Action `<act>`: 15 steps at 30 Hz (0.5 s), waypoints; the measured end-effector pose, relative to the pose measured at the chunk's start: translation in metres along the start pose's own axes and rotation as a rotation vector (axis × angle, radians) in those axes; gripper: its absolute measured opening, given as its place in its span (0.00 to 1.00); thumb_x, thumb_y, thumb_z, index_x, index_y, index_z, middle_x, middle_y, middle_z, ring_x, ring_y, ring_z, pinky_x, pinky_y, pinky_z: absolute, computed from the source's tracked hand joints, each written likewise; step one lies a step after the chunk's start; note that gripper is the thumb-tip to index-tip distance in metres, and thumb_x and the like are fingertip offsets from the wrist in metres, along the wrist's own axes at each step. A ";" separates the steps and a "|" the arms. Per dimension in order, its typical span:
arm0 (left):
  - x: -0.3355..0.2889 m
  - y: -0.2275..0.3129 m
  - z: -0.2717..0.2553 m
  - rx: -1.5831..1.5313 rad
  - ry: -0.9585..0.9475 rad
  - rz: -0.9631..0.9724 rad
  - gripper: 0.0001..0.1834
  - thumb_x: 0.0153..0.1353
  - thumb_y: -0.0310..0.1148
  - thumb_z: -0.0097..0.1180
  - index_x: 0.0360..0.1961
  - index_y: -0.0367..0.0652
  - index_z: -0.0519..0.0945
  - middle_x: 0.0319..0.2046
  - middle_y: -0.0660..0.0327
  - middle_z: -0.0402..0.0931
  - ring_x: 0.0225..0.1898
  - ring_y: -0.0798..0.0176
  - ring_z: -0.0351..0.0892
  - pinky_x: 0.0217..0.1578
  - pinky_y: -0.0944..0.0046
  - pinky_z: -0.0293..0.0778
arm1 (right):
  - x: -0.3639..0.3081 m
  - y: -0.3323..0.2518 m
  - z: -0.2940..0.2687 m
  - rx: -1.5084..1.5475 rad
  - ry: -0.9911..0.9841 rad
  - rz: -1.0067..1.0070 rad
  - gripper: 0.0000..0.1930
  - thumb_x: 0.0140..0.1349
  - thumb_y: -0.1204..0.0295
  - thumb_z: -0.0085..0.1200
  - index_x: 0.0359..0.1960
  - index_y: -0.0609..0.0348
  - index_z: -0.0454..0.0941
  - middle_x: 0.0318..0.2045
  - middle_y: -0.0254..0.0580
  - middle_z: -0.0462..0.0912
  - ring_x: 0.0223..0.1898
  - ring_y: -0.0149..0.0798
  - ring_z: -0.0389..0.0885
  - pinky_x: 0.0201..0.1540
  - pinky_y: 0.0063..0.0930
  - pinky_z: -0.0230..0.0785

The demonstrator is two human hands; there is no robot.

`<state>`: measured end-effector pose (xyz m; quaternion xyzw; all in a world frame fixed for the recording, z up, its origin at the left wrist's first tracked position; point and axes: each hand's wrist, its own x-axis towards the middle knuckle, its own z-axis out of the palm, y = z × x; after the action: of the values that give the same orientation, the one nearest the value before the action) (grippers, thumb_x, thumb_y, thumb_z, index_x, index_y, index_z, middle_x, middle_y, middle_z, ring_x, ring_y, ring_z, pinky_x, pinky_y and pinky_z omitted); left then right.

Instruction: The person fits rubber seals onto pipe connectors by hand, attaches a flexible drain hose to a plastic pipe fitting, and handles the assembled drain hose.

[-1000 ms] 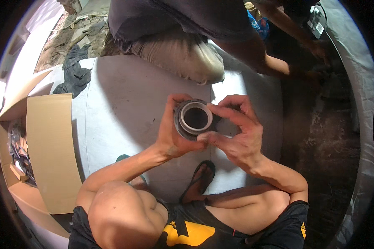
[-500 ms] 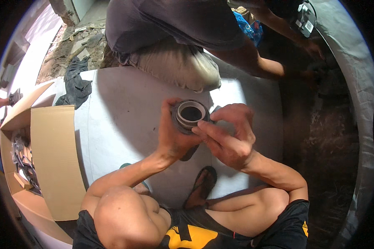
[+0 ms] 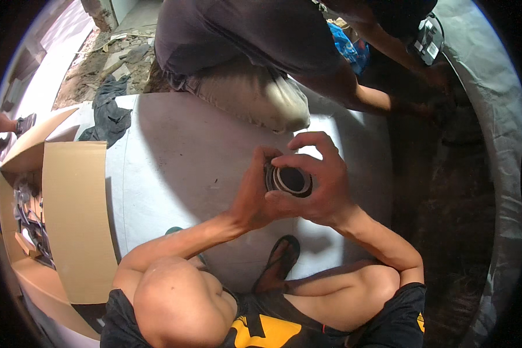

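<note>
A dark, round, short pipe fitting (image 3: 270, 181) with a pale ring (image 3: 278, 179) about its open mouth is held up in front of my knees. Its opening faces up toward me and looks black inside. My left hand (image 3: 252, 194) is wrapped round its left side, supporting it from below. My right hand (image 3: 329, 188) curves over the mouth from the right, with the thumb at the near rim and the fingers at the far rim. One raised finger of that hand is bent above the rest. The fitting's lower part is hidden behind my hands.
A co-worker's bent knee (image 3: 246, 95) is just beyond my hands, and their arm (image 3: 374, 98) reaches toward the dark floor (image 3: 441, 220) at right. An open cardboard box (image 3: 78, 226) with cables stands left. A dark cloth (image 3: 107, 119) lies on the pale sheet (image 3: 180, 174).
The fitting has moved right and tilted rightward with my hands. My right hand has gone from pinching near its near edge to spanning the mouth, thumb and fingers spread round the rim.
</note>
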<state>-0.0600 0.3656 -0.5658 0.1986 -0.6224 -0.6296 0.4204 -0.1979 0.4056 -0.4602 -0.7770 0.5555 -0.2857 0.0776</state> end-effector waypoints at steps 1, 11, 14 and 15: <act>0.000 0.001 -0.001 -0.033 -0.016 0.001 0.45 0.42 0.37 0.77 0.54 0.36 0.57 0.44 0.53 0.72 0.45 0.61 0.77 0.45 0.62 0.75 | -0.003 0.003 0.001 0.039 0.007 0.051 0.28 0.41 0.49 0.72 0.39 0.57 0.82 0.46 0.45 0.71 0.49 0.46 0.72 0.53 0.41 0.62; 0.006 0.012 -0.011 -0.140 0.027 -0.130 0.44 0.42 0.35 0.75 0.54 0.36 0.58 0.46 0.54 0.73 0.47 0.64 0.76 0.49 0.64 0.74 | -0.009 0.006 0.003 0.231 0.006 0.356 0.32 0.42 0.54 0.73 0.47 0.60 0.80 0.46 0.45 0.72 0.49 0.42 0.74 0.53 0.34 0.67; 0.008 0.012 -0.005 -0.214 0.108 -0.167 0.43 0.42 0.33 0.75 0.53 0.36 0.58 0.46 0.54 0.73 0.48 0.64 0.76 0.50 0.64 0.74 | -0.013 0.001 0.009 0.277 0.084 0.412 0.31 0.45 0.55 0.72 0.48 0.61 0.80 0.45 0.44 0.73 0.48 0.40 0.74 0.52 0.32 0.68; 0.008 0.012 -0.004 -0.203 0.137 -0.153 0.42 0.42 0.32 0.75 0.53 0.36 0.59 0.46 0.54 0.73 0.48 0.64 0.76 0.50 0.64 0.74 | -0.015 0.000 0.012 0.290 0.110 0.424 0.30 0.46 0.56 0.72 0.48 0.61 0.80 0.45 0.44 0.73 0.48 0.40 0.74 0.52 0.32 0.68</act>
<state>-0.0581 0.3588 -0.5524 0.2446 -0.5085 -0.7044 0.4306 -0.1943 0.4165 -0.4752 -0.6074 0.6626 -0.3813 0.2159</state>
